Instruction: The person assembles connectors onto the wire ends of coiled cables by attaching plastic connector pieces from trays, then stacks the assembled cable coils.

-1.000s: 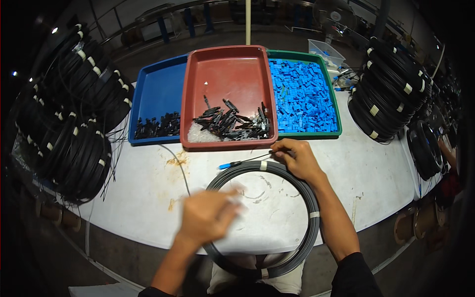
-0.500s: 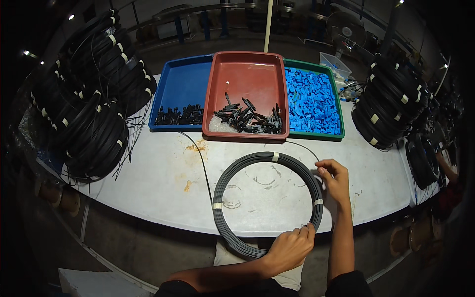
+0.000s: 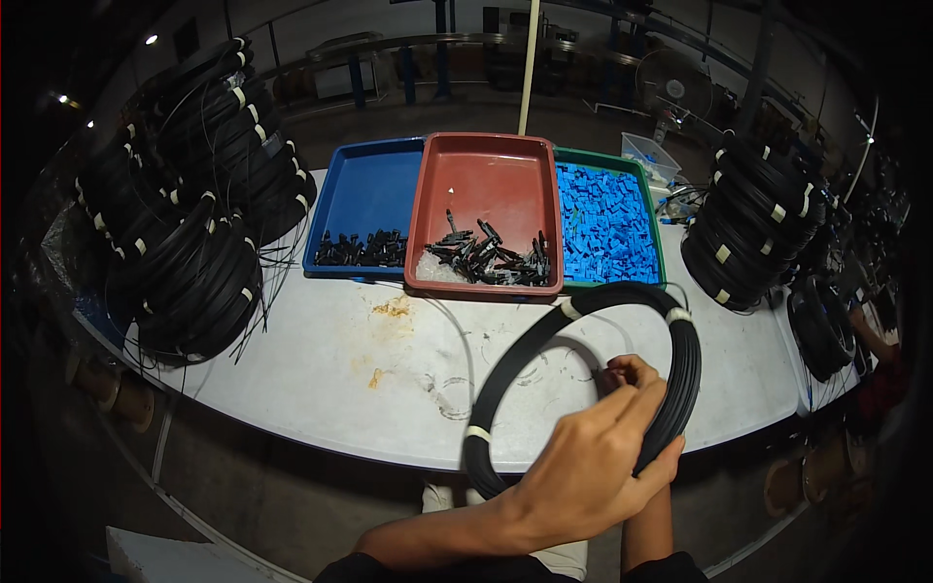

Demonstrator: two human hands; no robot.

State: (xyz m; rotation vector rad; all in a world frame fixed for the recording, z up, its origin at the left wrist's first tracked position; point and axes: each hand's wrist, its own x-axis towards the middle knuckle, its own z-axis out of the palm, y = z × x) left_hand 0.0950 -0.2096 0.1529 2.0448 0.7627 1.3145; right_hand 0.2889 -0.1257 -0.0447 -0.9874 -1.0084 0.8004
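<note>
A coil of black cable (image 3: 520, 364), bound with pale tape bands, is tilted up over the table's front edge. My left hand (image 3: 583, 462) is closed around its lower right side, with the fingers on the inner side and the thumb outside. My right hand (image 3: 627, 372) is mostly hidden behind the left hand and the coil. Its bent fingertips show through the ring, and what they hold cannot be made out. A loose stretch of cable arches above the coil's upper right, near the green tray.
Beyond the coil stand a blue tray (image 3: 369, 194) and a red tray (image 3: 486, 180) with black parts, and a green tray (image 3: 657, 219) of blue pieces. Stacked cable coils rise at left (image 3: 194, 282) and right (image 3: 743, 233). The white table (image 3: 311, 360) has stains.
The coil has been lifted and tilted, moving right and closer. My right hand has gone from beside the coil, at the loose cable, to behind it. My left hand has risen with the coil.
</note>
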